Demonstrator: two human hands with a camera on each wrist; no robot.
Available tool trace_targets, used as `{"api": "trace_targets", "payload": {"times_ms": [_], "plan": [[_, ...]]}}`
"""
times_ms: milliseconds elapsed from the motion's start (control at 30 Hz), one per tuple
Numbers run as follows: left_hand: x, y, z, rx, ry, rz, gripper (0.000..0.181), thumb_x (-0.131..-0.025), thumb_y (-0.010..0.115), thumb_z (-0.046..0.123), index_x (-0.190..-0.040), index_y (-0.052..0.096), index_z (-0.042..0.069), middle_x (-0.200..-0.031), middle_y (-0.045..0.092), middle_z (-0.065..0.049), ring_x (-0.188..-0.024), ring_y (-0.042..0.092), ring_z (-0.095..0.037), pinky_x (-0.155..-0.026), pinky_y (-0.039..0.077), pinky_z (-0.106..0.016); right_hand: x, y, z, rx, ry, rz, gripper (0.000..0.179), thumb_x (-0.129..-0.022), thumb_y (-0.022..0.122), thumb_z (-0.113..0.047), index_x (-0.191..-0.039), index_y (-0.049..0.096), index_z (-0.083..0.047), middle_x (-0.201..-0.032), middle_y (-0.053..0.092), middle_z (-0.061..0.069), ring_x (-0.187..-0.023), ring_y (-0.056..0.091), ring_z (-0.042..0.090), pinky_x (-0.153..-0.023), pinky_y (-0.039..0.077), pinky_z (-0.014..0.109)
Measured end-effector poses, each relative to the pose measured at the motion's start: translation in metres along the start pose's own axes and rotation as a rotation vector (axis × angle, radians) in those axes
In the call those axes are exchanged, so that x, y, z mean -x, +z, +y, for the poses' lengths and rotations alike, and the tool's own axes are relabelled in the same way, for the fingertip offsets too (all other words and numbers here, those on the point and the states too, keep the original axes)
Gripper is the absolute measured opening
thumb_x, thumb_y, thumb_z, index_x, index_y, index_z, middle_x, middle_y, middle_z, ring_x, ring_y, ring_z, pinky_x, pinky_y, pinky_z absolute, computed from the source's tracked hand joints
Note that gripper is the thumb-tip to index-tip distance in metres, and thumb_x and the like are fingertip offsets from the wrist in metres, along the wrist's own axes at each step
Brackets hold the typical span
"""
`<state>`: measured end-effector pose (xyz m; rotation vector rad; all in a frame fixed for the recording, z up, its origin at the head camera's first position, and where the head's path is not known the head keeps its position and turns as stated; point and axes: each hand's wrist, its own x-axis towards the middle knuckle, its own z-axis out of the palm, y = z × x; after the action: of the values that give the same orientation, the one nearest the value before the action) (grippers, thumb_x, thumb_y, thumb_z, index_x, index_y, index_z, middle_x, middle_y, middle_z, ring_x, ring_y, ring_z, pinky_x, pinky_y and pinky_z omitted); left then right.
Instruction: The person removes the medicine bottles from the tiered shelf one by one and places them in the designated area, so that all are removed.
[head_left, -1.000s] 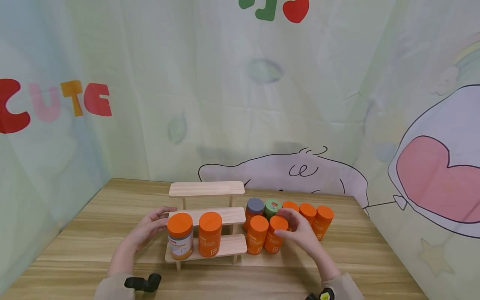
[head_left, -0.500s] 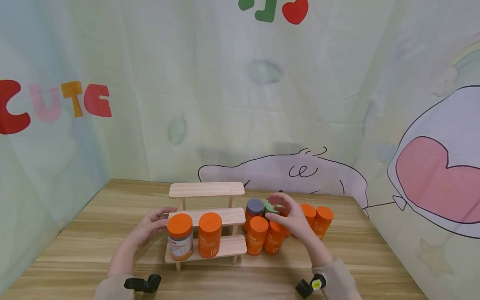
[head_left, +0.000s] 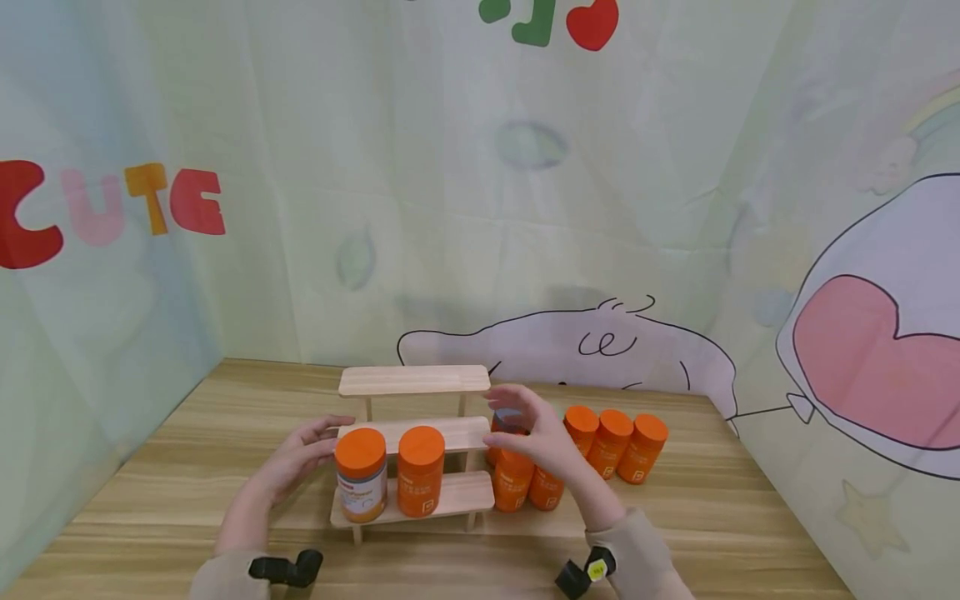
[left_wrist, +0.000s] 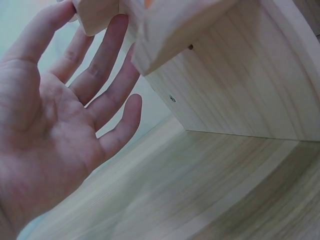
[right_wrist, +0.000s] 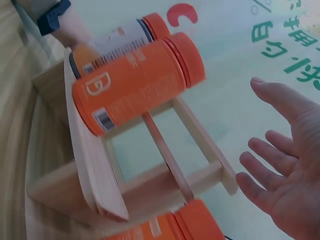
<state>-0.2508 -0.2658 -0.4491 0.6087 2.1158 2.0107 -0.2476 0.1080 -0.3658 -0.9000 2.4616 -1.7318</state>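
A three-tier wooden rack [head_left: 414,382] stands on the table. On its lowest shelf are an orange-lidded jar with a white label [head_left: 362,477] and an all-orange bottle [head_left: 420,473]. My left hand [head_left: 296,454] is at the rack's left end, fingertips right at the middle shelf; its fingers look loosely spread in the left wrist view. Near the right end of that shelf hovers my right hand [head_left: 543,433], its palm and spread fingers bare in the right wrist view. It overlaps a dark-lidded jar [head_left: 507,418] and two orange bottles [head_left: 512,487], and hides the green-lidded one.
Three more orange bottles [head_left: 610,443] stand close together to the right of my right hand. Behind the wood-grain table [head_left: 225,400] hangs a printed cloth backdrop [head_left: 420,183]. A black wrist camera [head_left: 287,568] sits on the left sleeve.
My right hand has moved left from the bottles toward the rack's right end, uncovering the bottles on the right and covering the green lid. My left hand stays at the rack.
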Motion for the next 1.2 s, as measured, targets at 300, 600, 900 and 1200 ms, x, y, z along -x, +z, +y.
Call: {"api": "trace_targets", "payload": {"times_ms": [300, 600, 900, 1200], "plan": [[-0.001, 0.0, -0.001, 0.01, 0.01, -0.012, 0.03, -0.101, 0.047, 0.012, -0.117, 0.059, 0.033, -0.108, 0.065, 0.014, -0.1, 0.062, -0.004, -0.089, 0.048, -0.017, -0.006, 0.031, -0.003, -0.027, -0.033, -0.148, 0.067, -0.083, 0.079, -0.026, -0.141, 0.047, -0.011, -0.141, 0.054, 0.009, -0.127, 0.053, 0.027, -0.103, 0.046, 0.036], [-0.001, -0.001, -0.002, -0.007, 0.006, 0.0, 0.028, -0.101, 0.047, 0.012, -0.119, 0.058, 0.03, -0.107, 0.065, 0.012, -0.099, 0.062, -0.005, -0.089, 0.048, -0.017, -0.01, 0.053, -0.005, -0.032, -0.026, -0.189, 0.068, -0.081, 0.08, -0.021, -0.141, 0.049, -0.012, -0.139, 0.056, 0.01, -0.121, 0.056, 0.023, -0.099, 0.048, 0.03], [-0.001, -0.001, -0.002, -0.011, 0.013, -0.01, 0.028, -0.101, 0.046, 0.012, -0.12, 0.057, 0.03, -0.108, 0.065, 0.013, -0.1, 0.062, -0.005, -0.089, 0.048, -0.017, -0.01, 0.068, -0.005, -0.023, 0.012, -0.19, 0.068, -0.08, 0.081, -0.018, -0.14, 0.05, -0.01, -0.136, 0.059, 0.006, -0.119, 0.057, 0.017, -0.099, 0.047, 0.028], [-0.001, -0.001, -0.003, -0.005, 0.012, -0.013, 0.03, -0.101, 0.046, 0.012, -0.118, 0.057, 0.033, -0.109, 0.064, 0.014, -0.101, 0.062, -0.004, -0.089, 0.048, -0.016, -0.007, 0.078, -0.006, -0.02, 0.053, -0.138, 0.069, -0.078, 0.082, -0.016, -0.14, 0.05, -0.014, -0.132, 0.062, 0.004, -0.112, 0.062, 0.014, -0.096, 0.048, 0.027]]}}
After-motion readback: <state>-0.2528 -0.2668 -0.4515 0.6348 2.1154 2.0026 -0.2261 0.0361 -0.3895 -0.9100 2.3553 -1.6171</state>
